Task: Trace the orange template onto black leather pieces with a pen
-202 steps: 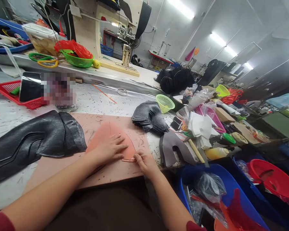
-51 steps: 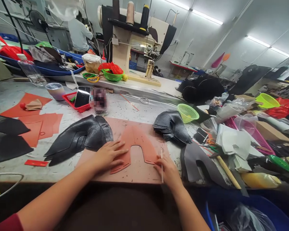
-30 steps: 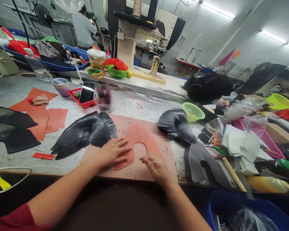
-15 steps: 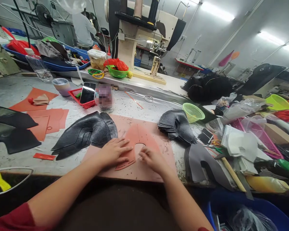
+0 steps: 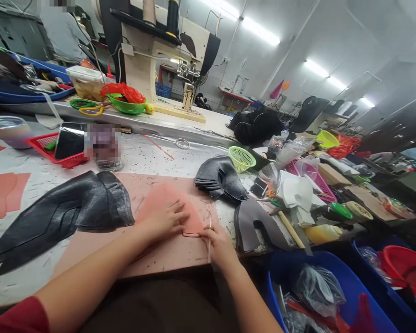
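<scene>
A curved orange pattern piece (image 5: 161, 196) lies on the pink board (image 5: 97, 249) in front of me. My left hand (image 5: 164, 219) rests flat on the pattern piece with its fingers stretched out, hiding part of it. Beside the piece's lower right corner, my right hand (image 5: 220, 245) pinches a thin whitish pen-like stick (image 5: 210, 238), which stands nearly upright. Its exact kind cannot be made out. Stacked black leather pieces (image 5: 79, 199) sit left of the board, and another black leather stack (image 5: 220, 178) is at its upper right.
Grey curved pieces (image 5: 256, 226) lie right of the board, near a wooden-handled tool (image 5: 291, 229). A green basket (image 5: 241, 159) stands behind. At the back left are a red tray (image 5: 69, 159) and a tumbler (image 5: 9, 132). A sewing machine (image 5: 138, 64) rises beyond.
My view has swung to the right. The right hand has moved to the pattern piece's lower right corner, and the stick now shows in it. My left hand still lies on the piece.
</scene>
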`<action>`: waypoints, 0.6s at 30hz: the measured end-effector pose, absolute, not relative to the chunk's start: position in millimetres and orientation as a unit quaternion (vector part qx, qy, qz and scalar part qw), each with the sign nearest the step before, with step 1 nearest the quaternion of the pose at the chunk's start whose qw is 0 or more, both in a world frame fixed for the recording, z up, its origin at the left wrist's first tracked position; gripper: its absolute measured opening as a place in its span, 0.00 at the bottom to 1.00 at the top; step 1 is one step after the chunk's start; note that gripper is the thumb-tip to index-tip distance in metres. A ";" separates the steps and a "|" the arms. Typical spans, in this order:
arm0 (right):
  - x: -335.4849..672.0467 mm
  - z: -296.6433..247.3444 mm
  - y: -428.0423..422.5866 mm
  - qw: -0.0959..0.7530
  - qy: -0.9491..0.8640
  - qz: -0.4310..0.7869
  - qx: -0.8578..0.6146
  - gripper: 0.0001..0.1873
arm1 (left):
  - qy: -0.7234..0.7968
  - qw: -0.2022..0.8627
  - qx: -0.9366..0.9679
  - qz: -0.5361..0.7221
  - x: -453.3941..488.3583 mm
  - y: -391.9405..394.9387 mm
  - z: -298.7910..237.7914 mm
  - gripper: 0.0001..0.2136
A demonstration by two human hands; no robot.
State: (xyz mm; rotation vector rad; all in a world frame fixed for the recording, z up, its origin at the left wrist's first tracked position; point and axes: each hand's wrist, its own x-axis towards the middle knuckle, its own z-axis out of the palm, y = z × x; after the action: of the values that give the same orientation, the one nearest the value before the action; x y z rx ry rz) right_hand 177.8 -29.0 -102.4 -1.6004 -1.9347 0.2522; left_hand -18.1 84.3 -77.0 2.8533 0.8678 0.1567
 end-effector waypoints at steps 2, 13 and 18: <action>178.3 -103.4 -28.6 0.314 -0.729 0.096 -0.600 0.10 | 0.280 0.081 0.956 0.047 -17.0 86.6 -83.3 0.18; 179.9 -100.4 -26.3 0.336 -0.718 0.139 -0.593 0.10 | 0.253 0.056 0.962 0.082 -21.4 90.8 -89.7 0.19; 188.7 -91.7 -22.4 0.352 -0.694 0.196 -0.597 0.13 | 0.255 0.057 0.961 0.086 -21.3 91.4 -92.1 0.19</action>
State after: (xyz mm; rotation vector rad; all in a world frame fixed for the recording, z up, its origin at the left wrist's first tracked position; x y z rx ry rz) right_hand 188.7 -22.4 -91.7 -1.5436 -1.7961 0.5061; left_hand -21.3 91.4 -92.1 2.9153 0.7734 0.2611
